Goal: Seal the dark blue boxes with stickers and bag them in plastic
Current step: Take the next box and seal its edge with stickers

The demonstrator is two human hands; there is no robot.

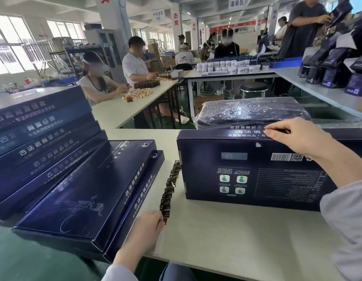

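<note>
The left hand [144,226] pinches the near end of the sticker strip [171,183], which runs away from its fingertips across the table [226,250]. The right hand [289,136] curls bent fingers over the top edge of the upright dark blue box [257,179], its thumb hidden. Just beyond that grip lies a plastic-bagged box [247,112], its print blurred by the wrap.

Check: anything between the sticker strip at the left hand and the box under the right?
Nothing visible. The left hand holds the near end of the sticker strip; only bare table separates it from the box, gripped at its top edge by the right hand.
</note>
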